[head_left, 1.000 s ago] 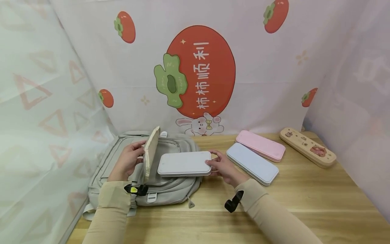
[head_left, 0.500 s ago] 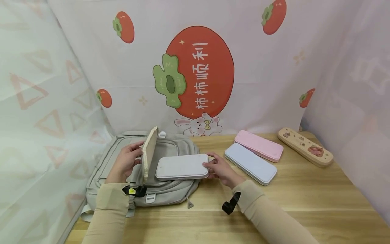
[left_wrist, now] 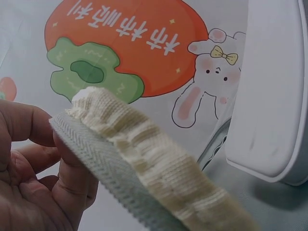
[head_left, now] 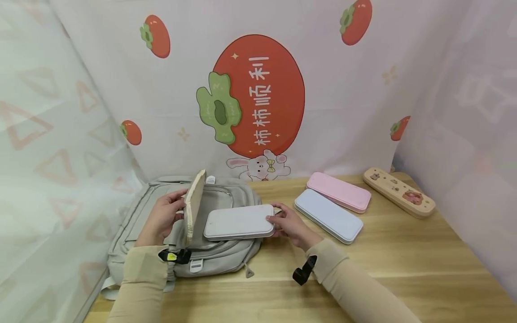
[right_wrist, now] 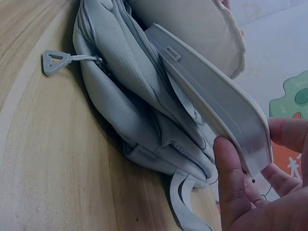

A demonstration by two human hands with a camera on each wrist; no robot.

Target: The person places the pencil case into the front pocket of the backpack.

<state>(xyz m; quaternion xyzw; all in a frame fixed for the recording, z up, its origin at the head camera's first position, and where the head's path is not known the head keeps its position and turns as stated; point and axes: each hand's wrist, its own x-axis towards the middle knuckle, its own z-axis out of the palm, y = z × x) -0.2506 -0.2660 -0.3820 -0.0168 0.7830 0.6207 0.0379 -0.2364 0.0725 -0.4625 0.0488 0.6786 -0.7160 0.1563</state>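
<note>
A grey backpack (head_left: 139,220) lies flat on the table at the left. My left hand (head_left: 163,217) pinches the edge of its front pocket flap (head_left: 194,206), which stands raised; the left wrist view shows the flap's pale lining (left_wrist: 159,159) and grey zipper tape (left_wrist: 106,154). With thumb and fingers, my right hand (head_left: 292,226) holds a white pencil case (head_left: 239,220) by its right end. The case is over the pocket, and its far end points toward the flap. In the right wrist view the underside of the case (right_wrist: 216,96) is tilted beside the pocket's zipper edge.
To the right lie a light blue pencil case (head_left: 329,215) and a pink one (head_left: 339,192), close together. A beige case with bear pictures (head_left: 400,192) is near the table's right edge. A zipper pull (head_left: 249,271) hangs from the bag onto the wooden table (head_left: 274,291).
The white pencil case has sunk slightly toward the pocket, its right end dipping. My left hand keeps the flap raised. The whole head view has drifted a little.
</note>
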